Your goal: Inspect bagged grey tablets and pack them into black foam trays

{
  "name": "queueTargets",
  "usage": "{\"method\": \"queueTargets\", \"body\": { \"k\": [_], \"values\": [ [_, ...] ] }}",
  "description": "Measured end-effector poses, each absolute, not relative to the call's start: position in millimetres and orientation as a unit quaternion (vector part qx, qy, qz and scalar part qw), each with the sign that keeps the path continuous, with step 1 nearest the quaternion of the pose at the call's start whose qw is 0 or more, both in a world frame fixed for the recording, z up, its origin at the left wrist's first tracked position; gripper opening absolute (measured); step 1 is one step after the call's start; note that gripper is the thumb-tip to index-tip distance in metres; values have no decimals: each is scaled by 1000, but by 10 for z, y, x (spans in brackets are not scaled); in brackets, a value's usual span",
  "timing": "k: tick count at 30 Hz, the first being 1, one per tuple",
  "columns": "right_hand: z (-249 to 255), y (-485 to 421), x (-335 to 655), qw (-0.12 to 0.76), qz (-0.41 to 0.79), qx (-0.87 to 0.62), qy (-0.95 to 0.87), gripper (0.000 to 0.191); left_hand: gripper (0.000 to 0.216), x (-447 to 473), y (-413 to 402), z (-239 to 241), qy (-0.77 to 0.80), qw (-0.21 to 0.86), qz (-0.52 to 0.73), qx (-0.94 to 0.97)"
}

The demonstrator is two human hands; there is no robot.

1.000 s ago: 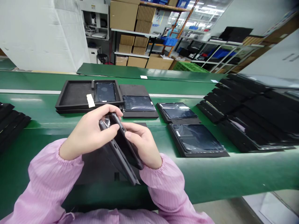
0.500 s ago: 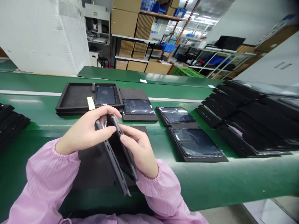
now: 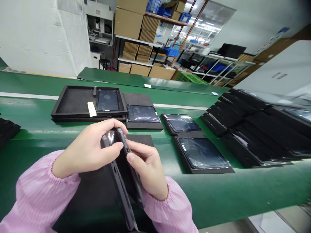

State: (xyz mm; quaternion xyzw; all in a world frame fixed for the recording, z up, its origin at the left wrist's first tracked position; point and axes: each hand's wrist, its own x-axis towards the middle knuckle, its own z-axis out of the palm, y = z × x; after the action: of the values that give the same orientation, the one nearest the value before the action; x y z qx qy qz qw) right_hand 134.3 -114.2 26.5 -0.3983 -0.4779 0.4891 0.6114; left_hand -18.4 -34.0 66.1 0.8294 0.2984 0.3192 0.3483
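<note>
Both my hands hold two dark tablets on edge above a black foam pad [image 3: 97, 191] at the front of the green bench [image 3: 36, 129]. My left hand [image 3: 89, 150] is closed round the top of the left tablet [image 3: 119, 191], thumb on its edge. My right hand [image 3: 145, 168] grips the right tablet [image 3: 126, 155] from the side, fingers curled on its edge. The two tablets touch at the top, with clear film showing between them.
A black foam tray [image 3: 73, 103] with one tablet lies at the back left. Three more tablets on black pads [image 3: 143, 115] [image 3: 182, 124] [image 3: 202, 153] lie to the right. Stacks of black trays [image 3: 255, 129] fill the right side; more trays [image 3: 7, 129] sit at the left edge.
The two tablets have swung a little more upright and lower in view. My hands keep the same grip. The view has shifted slightly left and down.
</note>
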Motion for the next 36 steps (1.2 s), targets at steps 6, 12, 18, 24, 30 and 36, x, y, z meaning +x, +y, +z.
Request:
{"method": "queueTargets", "body": {
  "k": [6,12,18,24,30,36],
  "values": [
    [277,-1156,1319,620,467,-413,-476,29,18,-183,-287,729,299,357,281,839],
    [222,-1272,1226,635,426,-410,-496,31,18,-280,-200,714,211,396,270,852],
    [219,-1266,1164,636,385,-406,-532,40,22,-329,-155,685,191,412,274,848],
    [204,-1251,1217,635,389,-413,-524,38,20,-281,-167,675,209,405,287,843],
    [178,-1267,1337,640,417,-413,-496,35,24,-149,-260,701,260,363,311,839],
    [228,-1359,1414,553,382,-502,-544,43,25,75,-201,415,249,307,448,802]
  ]
}}
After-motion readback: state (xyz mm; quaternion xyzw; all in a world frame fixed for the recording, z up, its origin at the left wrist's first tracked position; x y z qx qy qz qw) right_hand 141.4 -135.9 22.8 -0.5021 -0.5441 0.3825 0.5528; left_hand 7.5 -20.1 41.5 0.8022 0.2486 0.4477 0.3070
